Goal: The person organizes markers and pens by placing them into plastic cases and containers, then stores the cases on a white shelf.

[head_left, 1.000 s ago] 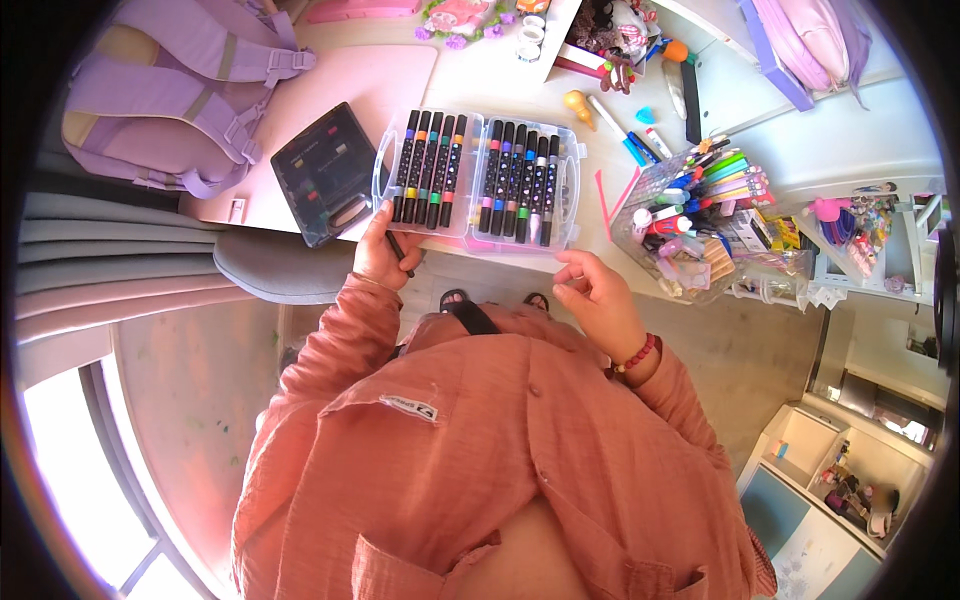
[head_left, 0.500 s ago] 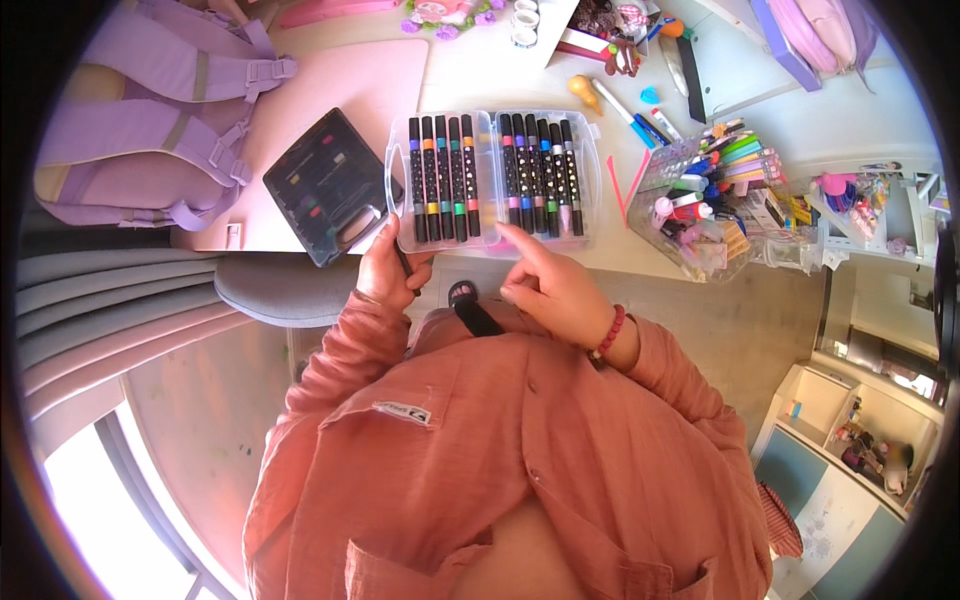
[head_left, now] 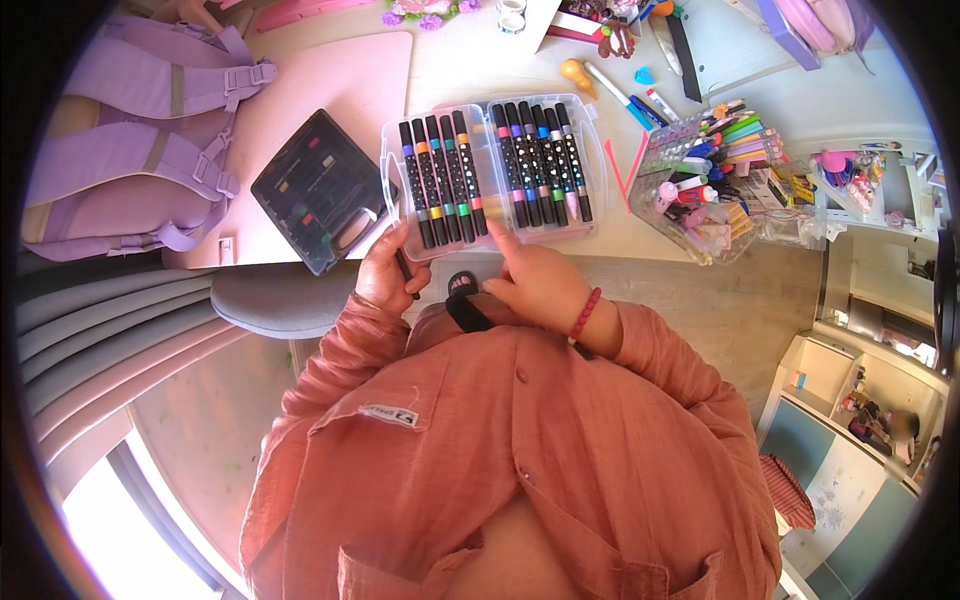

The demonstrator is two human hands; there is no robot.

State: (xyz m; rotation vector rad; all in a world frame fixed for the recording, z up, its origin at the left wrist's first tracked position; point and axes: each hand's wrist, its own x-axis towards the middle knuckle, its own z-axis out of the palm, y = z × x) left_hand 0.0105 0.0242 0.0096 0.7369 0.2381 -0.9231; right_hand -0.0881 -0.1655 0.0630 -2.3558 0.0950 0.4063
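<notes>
A clear plastic marker case [head_left: 592, 190] lies open at the desk's front edge. Each half holds a row of black-barrelled markers with dotted patterns and coloured bands. My left hand [head_left: 384, 274] is closed around a slim black marker [head_left: 404, 266], its thumb at the case's lower left corner. The index finger of my right hand [head_left: 545, 285] is stretched out, its tip by the lower end of the last marker [head_left: 468, 172] in the left half. This hand holds nothing; its other fingers are partly hidden. Left of the case rests a dark, closed carrying case [head_left: 318, 190] with a handle.
On the right stands a clear organizer [head_left: 690, 225] crowded with pens and small items. Loose pens [head_left: 622, 98] and a yellow gourd-shaped item [head_left: 577, 75] lie behind the marker case. A lilac backpack [head_left: 150, 130] occupies the left side. A grey chair seat [head_left: 275, 300] is below the desk edge.
My right hand has moved left, its fingertip now at the left row's last marker. The marker case has turned slightly, and the left row leans more. My left hand keeps its grip.
</notes>
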